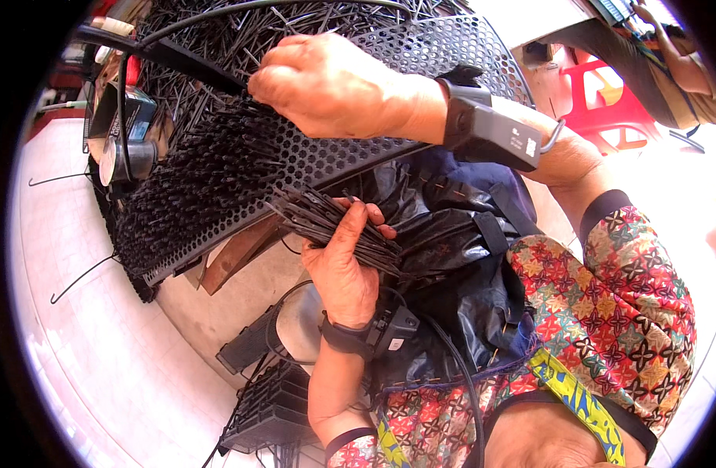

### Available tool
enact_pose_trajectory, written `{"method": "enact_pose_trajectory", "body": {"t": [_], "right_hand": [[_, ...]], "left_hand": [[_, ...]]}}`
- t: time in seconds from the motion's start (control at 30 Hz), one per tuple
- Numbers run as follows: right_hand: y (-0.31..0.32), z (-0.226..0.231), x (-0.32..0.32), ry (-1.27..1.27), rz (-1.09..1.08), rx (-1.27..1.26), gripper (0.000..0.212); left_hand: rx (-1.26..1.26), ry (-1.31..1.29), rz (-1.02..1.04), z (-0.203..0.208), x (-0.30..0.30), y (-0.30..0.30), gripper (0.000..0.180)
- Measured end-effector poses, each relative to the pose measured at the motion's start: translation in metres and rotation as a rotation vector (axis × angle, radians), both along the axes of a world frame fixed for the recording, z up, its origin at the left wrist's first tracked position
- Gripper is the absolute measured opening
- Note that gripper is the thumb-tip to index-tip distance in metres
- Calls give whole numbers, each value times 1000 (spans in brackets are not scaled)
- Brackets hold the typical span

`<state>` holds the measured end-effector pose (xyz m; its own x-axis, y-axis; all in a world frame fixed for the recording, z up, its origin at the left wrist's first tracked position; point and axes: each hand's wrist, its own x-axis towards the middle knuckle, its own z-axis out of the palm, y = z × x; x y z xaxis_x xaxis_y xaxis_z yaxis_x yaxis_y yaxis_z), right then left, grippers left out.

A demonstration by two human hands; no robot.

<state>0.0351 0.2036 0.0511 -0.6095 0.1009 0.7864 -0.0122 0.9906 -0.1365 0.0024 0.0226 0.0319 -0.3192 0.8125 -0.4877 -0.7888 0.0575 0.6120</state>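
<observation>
My left hand [344, 269] is closed round a bundle of thin, dark, flat-looking sticks [303, 214], its thumb across them. It is just off the near edge of a black perforated tray [467, 58]. Over the tray, my right hand [319, 82] is closed with its fingers curled down. What it holds, if anything, is hidden behind the hand. Close by on its left, many similar sticks [194, 183] stand upright and packed together in the tray's holes. Several holes to the right of them are bare. Loose sticks [206, 35] lie heaped beyond my right hand.
A black bar [171, 58] and cables cross above the tray's far left. Beside it sit a small box [124, 113] and a round container [128, 160]. Thin wire hooks [81, 281] stick out leftward. Black crates [272, 409] are below; a red stool [607, 109] and another person are at far right.
</observation>
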Motion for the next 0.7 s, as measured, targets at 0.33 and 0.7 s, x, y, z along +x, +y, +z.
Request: {"method": "enact_pose_trajectory", "body": {"t": [0.33, 0.7], "right_hand": [[-48, 12, 46, -623, 255, -869, 17], [-1, 14, 17, 226, -32, -295, 10]], "left_hand": [[44, 81, -28, 1, -4, 1, 13], [45, 2, -46, -4, -1, -2, 12]]}}
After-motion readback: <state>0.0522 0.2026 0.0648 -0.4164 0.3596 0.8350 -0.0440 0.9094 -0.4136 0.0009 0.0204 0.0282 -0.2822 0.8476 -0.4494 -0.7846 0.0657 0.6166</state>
